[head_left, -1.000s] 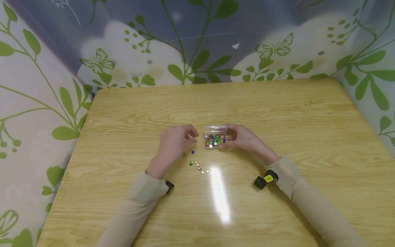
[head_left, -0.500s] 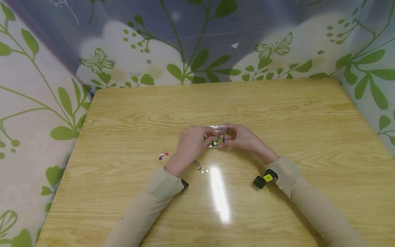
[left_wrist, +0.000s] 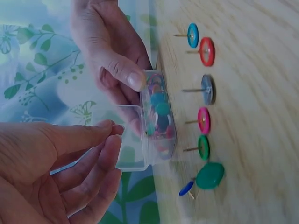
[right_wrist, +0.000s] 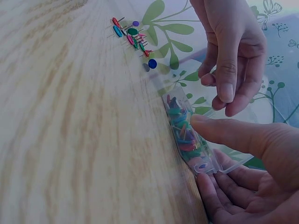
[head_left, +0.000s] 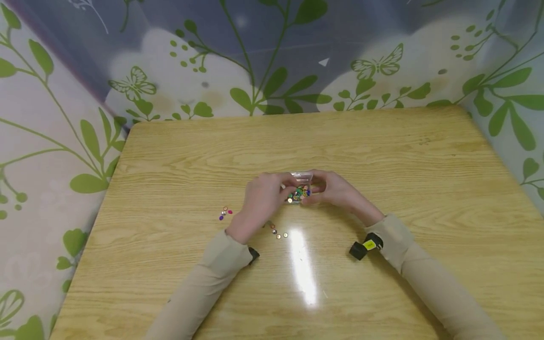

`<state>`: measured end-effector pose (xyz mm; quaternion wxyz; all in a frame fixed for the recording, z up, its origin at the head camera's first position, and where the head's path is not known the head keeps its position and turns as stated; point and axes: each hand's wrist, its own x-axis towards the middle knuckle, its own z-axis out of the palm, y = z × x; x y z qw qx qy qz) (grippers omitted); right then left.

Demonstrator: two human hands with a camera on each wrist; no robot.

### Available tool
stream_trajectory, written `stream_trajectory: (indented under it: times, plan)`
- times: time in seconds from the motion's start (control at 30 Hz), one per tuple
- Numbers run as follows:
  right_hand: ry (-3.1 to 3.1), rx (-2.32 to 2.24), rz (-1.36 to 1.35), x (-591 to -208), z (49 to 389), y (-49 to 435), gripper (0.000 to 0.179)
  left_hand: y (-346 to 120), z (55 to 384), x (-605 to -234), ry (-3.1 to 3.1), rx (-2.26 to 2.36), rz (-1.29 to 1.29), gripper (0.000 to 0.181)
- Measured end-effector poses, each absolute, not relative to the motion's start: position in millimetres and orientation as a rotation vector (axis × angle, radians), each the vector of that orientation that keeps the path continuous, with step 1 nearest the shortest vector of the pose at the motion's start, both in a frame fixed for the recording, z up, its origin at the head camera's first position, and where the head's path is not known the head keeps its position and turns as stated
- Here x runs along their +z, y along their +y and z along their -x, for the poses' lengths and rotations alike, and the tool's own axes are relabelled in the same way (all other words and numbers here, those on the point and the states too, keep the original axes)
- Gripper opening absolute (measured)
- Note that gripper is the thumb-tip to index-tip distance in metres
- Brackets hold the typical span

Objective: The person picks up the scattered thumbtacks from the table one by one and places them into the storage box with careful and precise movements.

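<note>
A small clear plastic box (left_wrist: 166, 151) full of coloured thumbtacks (left_wrist: 161, 108) stands on the table with its hinged lid (left_wrist: 133, 163) raised. My right hand (head_left: 335, 189) grips the box's right end, thumb at the near side and fingers behind. Over the box's left part hovers my left hand (head_left: 262, 200), thumb and fingertips close together. No thumbtack shows between those fingertips in either wrist view. Several loose thumbtacks lie points up in the left wrist view, among them a red thumbtack (left_wrist: 207, 51) and a pink thumbtack (left_wrist: 204, 121). A green thumbtack (left_wrist: 210, 175) lies tipped over.
Another small cluster of thumbtacks (head_left: 224, 213) lies left of my left wrist. My left forearm partly hides the middle row of thumbtacks (head_left: 275, 231). A wall covering with leaf prints (head_left: 276, 89) stands behind the wooden table (head_left: 382, 156).
My left hand has moved right from beside the box to over it, uncovering the left cluster of thumbtacks. Thumbtacks inside the box have shifted a little. My right hand keeps its hold.
</note>
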<state>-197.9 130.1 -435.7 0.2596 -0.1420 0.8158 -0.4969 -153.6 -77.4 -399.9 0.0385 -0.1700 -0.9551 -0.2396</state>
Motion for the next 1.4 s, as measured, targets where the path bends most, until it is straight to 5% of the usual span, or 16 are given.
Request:
stream_trajectory:
  times: [0.8, 1.4]
  plan:
    - [2.208, -1.337, 0.376, -436.5, 197.8, 131.1, 0.070, -193.6, 133.4, -391.6, -3.070, -0.712, 0.144, 0.008]
    - [2.234, -1.329, 0.407, -436.6, 198.9, 131.2, 0.067, -209.1, 126.7, -403.4, -3.180, -0.632, 0.123, 0.005]
